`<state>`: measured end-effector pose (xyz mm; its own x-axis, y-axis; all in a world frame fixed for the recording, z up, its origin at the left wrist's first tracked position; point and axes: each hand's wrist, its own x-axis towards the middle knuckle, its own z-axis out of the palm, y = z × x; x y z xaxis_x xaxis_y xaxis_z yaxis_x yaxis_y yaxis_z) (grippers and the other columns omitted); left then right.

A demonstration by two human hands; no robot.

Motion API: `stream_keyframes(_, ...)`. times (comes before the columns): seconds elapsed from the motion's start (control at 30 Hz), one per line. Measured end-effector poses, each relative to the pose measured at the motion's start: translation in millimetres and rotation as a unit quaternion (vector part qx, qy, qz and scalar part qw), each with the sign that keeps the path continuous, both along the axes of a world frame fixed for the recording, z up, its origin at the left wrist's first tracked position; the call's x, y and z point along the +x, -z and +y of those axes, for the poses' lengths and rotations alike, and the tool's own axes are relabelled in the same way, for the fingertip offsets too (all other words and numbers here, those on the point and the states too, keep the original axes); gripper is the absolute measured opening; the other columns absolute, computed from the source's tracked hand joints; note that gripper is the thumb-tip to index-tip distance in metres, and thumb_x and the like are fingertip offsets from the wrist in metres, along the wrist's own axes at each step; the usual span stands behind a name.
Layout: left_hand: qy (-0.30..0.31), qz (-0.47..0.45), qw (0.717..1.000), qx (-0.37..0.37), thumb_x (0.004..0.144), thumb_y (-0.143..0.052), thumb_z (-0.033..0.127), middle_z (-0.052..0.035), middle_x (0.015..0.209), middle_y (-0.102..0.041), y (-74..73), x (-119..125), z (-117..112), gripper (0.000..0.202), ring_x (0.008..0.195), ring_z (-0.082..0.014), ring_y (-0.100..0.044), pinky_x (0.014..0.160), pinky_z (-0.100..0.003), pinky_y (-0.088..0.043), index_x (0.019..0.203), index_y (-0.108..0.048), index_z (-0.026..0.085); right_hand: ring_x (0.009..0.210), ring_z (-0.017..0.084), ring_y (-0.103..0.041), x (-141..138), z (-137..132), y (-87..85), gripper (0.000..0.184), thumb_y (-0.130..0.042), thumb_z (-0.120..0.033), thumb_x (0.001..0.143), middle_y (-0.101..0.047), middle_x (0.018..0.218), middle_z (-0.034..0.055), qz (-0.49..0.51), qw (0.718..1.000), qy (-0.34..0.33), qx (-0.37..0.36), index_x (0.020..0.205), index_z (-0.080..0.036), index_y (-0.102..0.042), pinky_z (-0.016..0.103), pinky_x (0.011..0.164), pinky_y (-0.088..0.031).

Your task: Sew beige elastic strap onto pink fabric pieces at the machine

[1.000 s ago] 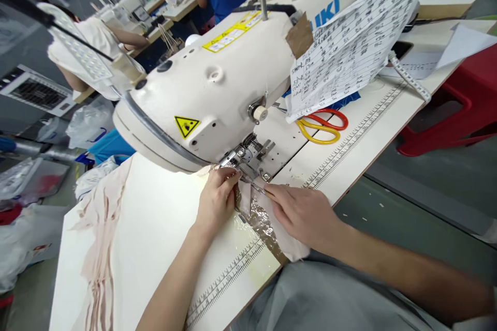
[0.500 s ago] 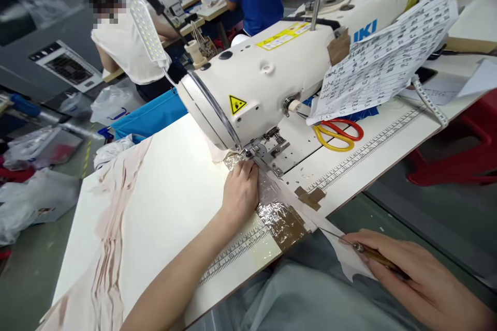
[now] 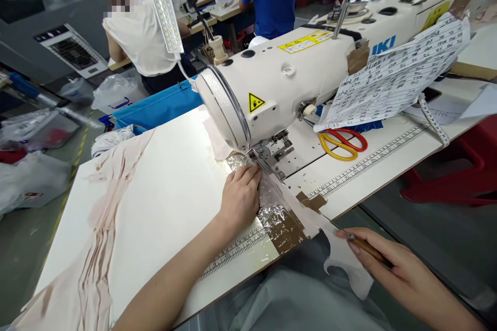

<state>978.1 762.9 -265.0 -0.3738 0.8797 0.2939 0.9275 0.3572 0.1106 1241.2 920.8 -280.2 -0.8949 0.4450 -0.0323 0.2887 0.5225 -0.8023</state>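
My left hand (image 3: 241, 194) rests just in front of the sewing machine's presser foot. Its fingers are bent and pressed together on the edge of a pale pink fabric strip (image 3: 289, 194); the fingertips are partly hidden. The strip runs from the needle area over the table edge, and its loose end (image 3: 351, 269) hangs below my right hand. In my right hand (image 3: 404, 269) is an awl (image 3: 370, 250) with a wooden handle, its thin metal shaft pointing at the strip. The white sewing machine (image 3: 272, 83) stands above my left hand.
Gathered pink fabric (image 3: 103, 238) lies along the table's left side. Scissors (image 3: 341, 144) with red and yellow handles lie right of the needle, under a handwritten sheet (image 3: 392, 77). A lamp (image 3: 166, 18) stands behind the machine head. Two people (image 3: 143, 44) work farther back.
The view has shifted, so the machine sits farther right and lower. The strip's loose end hangs lower and curls more. My left hand stays by the needle; my right still holds the awl.
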Motion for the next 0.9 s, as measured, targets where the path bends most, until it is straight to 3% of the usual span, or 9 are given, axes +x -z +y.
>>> stream_keyframes(0.23,0.036,-0.028,0.999,0.028,0.085,-0.045,0.004,-0.0095,0.128,-0.066,4.5,-20,-1,0.045,0.120,-0.0276,-0.057,0.098,-0.048,-0.053,0.125,-0.063,0.013,0.073,0.021,-0.069,-15,7,2.3,0.037,-0.058,-0.055,0.087,-0.075,0.091,0.0085,-0.003,0.991,0.076,-0.109,0.098,-0.023,-0.073,0.025,0.055,-0.055)
stream_keyframes(0.33,0.045,-0.023,0.998,0.031,0.086,-0.044,0.005,-0.0113,0.128,-0.066,6.0,-23,-2,0.046,0.122,-0.0273,-0.057,0.101,-0.050,-0.052,0.128,-0.062,0.015,0.074,0.021,-0.068,-19,-4,-0.2,0.041,-0.062,-0.059,0.084,-0.074,0.089,0.0085,0.002,0.979,0.088,-0.186,0.097,-0.022,-0.073,0.025,0.057,-0.055)
stream_keyframes(0.5,0.059,-0.020,0.997,0.035,0.090,-0.042,0.007,-0.0113,0.128,-0.066,5.4,-23,-5,0.044,0.122,-0.0266,-0.057,0.099,-0.049,-0.053,0.129,-0.061,0.017,0.061,0.018,-0.064,-27,-51,-3.5,0.042,-0.058,-0.060,0.086,-0.066,0.072,0.0040,-0.021,0.918,0.069,-0.389,0.093,-0.021,-0.071,0.026,0.051,-0.053)
stream_keyframes(0.57,0.058,-0.006,0.998,0.020,0.090,-0.042,0.007,-0.0119,0.129,-0.065,6.0,-22,-5,0.045,0.123,-0.0278,-0.056,0.098,-0.049,-0.053,0.129,-0.061,0.017,0.060,0.017,-0.062,-30,-62,-3.5,0.039,-0.058,-0.059,0.085,-0.063,0.070,0.0026,-0.021,0.902,0.056,-0.427,0.091,-0.022,-0.070,0.025,0.052,-0.052)
stream_keyframes(0.63,0.046,0.018,0.999,0.003,0.088,-0.043,0.006,-0.0132,0.131,-0.063,7.1,-18,-4,0.045,0.124,-0.0295,-0.055,0.096,-0.048,-0.053,0.129,-0.060,0.016,0.066,0.018,-0.063,-31,-63,-3.1,0.037,-0.059,-0.058,0.086,-0.064,0.075,0.0030,0.000,0.921,0.063,-0.384,0.089,-0.022,-0.069,0.026,0.057,-0.053)
stream_keyframes(0.77,0.022,0.063,0.998,-0.015,0.088,-0.045,0.007,-0.0154,0.131,-0.062,7.0,-11,0,0.043,0.122,-0.0319,-0.055,0.091,-0.047,-0.053,0.127,-0.060,0.013,0.055,0.014,-0.054,-30,-48,-3.7,0.032,-0.053,-0.049,0.093,-0.060,0.068,0.0004,0.046,0.979,0.093,-0.173,0.095,-0.020,-0.067,0.024,0.051,-0.047)
stream_keyframes(0.9,0.018,0.070,0.997,-0.019,0.089,-0.044,0.007,-0.0169,0.127,-0.061,3.3,-11,3,0.039,0.118,-0.0325,-0.053,0.086,-0.047,-0.053,0.124,-0.061,0.011,0.047,0.012,-0.046,-39,-38,-10.3,0.025,-0.046,-0.037,0.097,-0.052,0.057,-0.0037,0.072,0.994,0.062,-0.055,0.100,-0.019,-0.064,0.023,0.045,-0.041)
